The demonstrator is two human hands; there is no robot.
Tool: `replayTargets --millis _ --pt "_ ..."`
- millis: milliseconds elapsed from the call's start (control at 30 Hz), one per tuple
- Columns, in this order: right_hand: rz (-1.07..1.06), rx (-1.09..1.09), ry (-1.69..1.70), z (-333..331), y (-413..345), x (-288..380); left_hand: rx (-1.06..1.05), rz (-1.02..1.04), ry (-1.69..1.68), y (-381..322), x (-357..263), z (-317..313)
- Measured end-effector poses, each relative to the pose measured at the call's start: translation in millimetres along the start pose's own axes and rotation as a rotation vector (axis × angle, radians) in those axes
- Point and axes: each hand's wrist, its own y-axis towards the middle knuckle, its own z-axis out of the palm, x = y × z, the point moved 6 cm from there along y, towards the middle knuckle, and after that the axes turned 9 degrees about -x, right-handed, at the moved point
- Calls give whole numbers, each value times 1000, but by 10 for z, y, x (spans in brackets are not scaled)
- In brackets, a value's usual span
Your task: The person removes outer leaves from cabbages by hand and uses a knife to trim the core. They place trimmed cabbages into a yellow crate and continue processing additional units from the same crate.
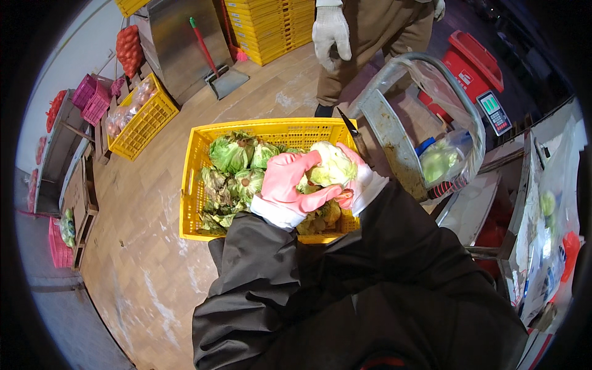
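Observation:
Both my hands wear pink gloves with white cuffs. A pale, trimmed head of lettuce [334,164] is held between them above a yellow plastic crate [186,185]. My left hand [293,185] grips its left side and lower edge, with the thumb pointing right. My right hand [355,175] wraps its right side, partly hidden by the lettuce and the cuff. Beneath, green lettuce heads [233,152] with brown cut stems fill the crate's left part, beside wilted outer leaves [215,185]. A dark-bladed knife [350,125] stands at the crate's right rim, tip up.
A person [370,41] with a white glove stands beyond the crate. At right are a metal-framed cart [393,143] with bagged lettuce [437,162], a red bin [471,69] and a scale display [495,113]. A dustpan [226,83] and stacked yellow crates [273,27] lie farther back.

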Motion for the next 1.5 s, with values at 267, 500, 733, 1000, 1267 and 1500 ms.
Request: replayTargets --millis 267,500,733,1000,1267,1500 --pt "65 -31 -142 -87 19 -40 166 -243 -196 -152 282 141" --pt "117 65 -126 -122 -11 -11 -75 -335 -205 -238 417 -59" --pt "169 160 -230 113 -218 17 171 -921 714 -750 1374 -187" --pt "-67 -154 -907 159 -262 229 -103 -1304 -802 -738 777 280" --pt "-532 -318 -747 308 -220 266 -330 -1003 -846 -516 703 273" --pt "-1306 -325 -1212 354 -384 124 -575 -1006 -1004 -546 734 175"
